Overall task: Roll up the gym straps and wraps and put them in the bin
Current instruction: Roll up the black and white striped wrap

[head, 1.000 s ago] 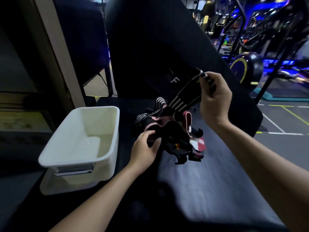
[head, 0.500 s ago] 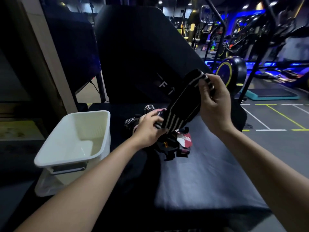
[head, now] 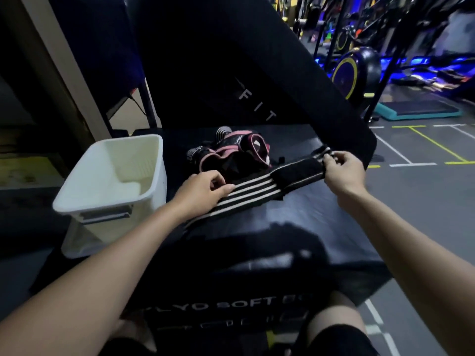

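I see the long black elastic wrap with white stripes (head: 259,187) stretched flat across the black padded plyo box (head: 295,235). My left hand (head: 203,188) presses its striped part with curled fingers while my right hand (head: 343,168) pinches its far end. The white plastic bin (head: 110,201) sits to the left, and a pile of black-and-pink straps (head: 231,152) lies just behind the wrap.

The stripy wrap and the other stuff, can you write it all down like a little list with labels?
wrap: black with white stripes, stretched flat on the black box
left hand: fingers curled on the wrap's striped part
right hand: pinches the wrap's far end
pile: pink and black straps, behind the wrap
bin: white, left of the pile, nothing seen inside
rolled yet: no
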